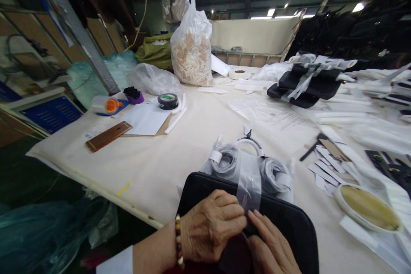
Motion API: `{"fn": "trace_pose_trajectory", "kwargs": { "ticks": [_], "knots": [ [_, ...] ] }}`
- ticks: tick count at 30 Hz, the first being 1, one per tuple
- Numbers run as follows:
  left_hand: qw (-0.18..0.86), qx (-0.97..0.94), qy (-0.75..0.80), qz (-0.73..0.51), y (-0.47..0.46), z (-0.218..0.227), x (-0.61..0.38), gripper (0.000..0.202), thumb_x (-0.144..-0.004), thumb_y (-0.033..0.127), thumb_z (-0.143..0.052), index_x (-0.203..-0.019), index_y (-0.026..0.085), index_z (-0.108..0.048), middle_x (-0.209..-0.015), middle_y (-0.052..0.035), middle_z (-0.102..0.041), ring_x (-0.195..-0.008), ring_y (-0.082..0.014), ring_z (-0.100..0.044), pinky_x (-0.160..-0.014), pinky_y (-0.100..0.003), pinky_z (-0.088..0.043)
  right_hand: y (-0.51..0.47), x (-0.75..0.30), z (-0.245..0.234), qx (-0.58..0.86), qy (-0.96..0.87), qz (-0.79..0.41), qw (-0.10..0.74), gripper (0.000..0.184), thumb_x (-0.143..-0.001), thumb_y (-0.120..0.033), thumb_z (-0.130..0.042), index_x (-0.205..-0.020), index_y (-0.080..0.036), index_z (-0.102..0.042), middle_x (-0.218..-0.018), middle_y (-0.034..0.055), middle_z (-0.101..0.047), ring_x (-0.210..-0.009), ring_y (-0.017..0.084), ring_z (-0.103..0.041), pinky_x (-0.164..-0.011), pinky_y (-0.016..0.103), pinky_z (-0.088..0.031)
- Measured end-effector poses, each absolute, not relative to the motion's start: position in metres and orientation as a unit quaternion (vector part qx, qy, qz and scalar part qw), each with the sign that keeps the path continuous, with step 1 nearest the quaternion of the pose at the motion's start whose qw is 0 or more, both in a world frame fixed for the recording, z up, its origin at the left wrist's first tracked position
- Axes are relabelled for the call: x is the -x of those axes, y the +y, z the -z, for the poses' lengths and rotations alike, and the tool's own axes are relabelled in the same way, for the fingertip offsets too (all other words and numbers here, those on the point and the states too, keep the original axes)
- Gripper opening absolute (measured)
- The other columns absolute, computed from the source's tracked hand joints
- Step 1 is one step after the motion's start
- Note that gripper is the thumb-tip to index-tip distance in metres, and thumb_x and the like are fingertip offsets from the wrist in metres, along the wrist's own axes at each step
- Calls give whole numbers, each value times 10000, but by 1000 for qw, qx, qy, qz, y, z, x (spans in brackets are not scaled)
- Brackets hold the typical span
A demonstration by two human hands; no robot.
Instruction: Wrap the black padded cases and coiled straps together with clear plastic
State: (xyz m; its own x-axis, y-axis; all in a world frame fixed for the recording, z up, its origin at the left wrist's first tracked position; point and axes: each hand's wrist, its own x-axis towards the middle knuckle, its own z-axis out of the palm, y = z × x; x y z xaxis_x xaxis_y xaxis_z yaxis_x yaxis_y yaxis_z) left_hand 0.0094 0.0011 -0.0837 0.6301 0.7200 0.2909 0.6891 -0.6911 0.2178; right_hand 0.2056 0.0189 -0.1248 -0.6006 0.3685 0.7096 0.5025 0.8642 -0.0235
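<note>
A black zip case (290,224) lies at the table's near edge in front of me. A strip of clear tape (249,180) runs over its top edge and over a clear plastic bag (253,167) holding grey rolled straps and a white-and-black handle. My left hand (210,227), with a bead bracelet at the wrist, is curled on the case and pinches the tape's lower end. My right hand (272,246) rests on the case beside it, fingers stretched out and pressing near the tape.
A cream cloth covers the table (167,154). On it are a gold phone (108,135), a black tape roll (167,101), a white bag of beige pieces (192,49), stacked black cases (305,85), white strips (324,167) and a glue dish (367,207).
</note>
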Motion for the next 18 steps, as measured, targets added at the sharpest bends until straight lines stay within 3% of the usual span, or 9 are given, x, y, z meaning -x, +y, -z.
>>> {"fn": "trace_pose_trajectory", "kwargs": {
  "ticks": [4,7,18],
  "knots": [
    [22,-898,388,-208,0,77,-3,414,-767,132,-450,-1176,71,-449,-1182,-128,-530,-1149,-212,-414,-1011,-355,-325,17,-203,129,232,-899,105,356,228,-869,-81,-403,-803,-131,-616,-1017,139,-676,-1061,251,-581,-843,353,-537],
    [7,-889,412,-201,2,73,3,533,-753,141,-451,-1281,102,-383,-1352,-122,-416,-1282,-243,-288,-1079,-445,-212,16,-203,129,240,-898,87,359,211,-865,-83,-413,-808,-140,-609,-1006,125,-683,-1052,240,-588,-844,353,-539],
    [77,-833,514,-192,15,65,-7,648,-714,54,-479,-1321,252,-371,-1355,-133,-336,-1197,-271,-381,-947,-460,-342,13,-204,124,254,-886,3,387,113,-834,-97,-484,-833,-148,-586,-1003,122,-683,-1036,236,-599,-864,364,-533]
  ]
}}
